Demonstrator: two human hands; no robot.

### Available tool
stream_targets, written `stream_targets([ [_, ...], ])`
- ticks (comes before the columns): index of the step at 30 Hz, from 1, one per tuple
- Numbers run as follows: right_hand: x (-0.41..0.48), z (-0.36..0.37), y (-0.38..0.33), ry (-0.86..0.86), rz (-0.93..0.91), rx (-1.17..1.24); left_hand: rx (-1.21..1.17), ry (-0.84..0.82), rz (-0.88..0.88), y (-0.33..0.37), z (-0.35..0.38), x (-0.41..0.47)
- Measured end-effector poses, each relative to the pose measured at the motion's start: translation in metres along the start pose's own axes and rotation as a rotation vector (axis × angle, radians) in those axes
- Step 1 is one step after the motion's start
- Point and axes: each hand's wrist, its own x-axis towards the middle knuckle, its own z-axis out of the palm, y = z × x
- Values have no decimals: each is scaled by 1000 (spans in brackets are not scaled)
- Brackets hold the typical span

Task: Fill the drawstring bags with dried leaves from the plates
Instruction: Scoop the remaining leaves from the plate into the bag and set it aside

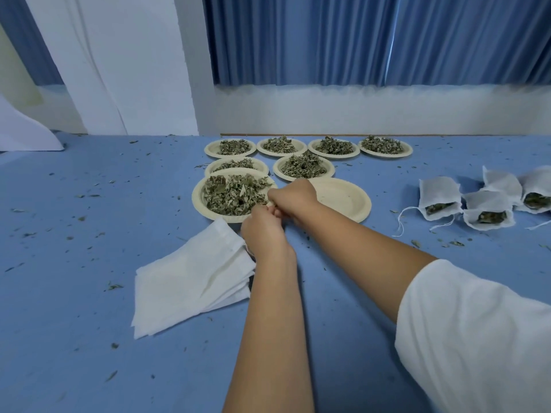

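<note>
A pale plate (198, 201) heaped with dried leaves (235, 193) stands just beyond my hands. My right hand (293, 196) reaches across to its near right rim, fingers curled down into the edge of the leaves. My left hand (262, 231) sits just below it, knuckles up and fingers curled, by the top corner of a stack of flat white drawstring bags (190, 281). What its fingers hold is hidden. The two hands touch at the fingertips. An empty plate (343, 198) lies partly under my right wrist.
Several more plates of leaves (304, 166) stand in rows behind. At the right lie filled bags (439, 198) with loose strings. Leaf crumbs dot the blue tabletop (89, 234). A white wall ledge and blue curtain (357, 40) close the far edge.
</note>
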Motion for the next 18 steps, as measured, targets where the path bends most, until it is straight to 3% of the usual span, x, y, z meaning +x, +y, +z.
stream_targets([
  [12,-12,-105,27,144,47,222,198,-45,-2,11,14,-20],
  [18,-35,-168,64,61,57,159,243,-50,51,11,17,-23],
])
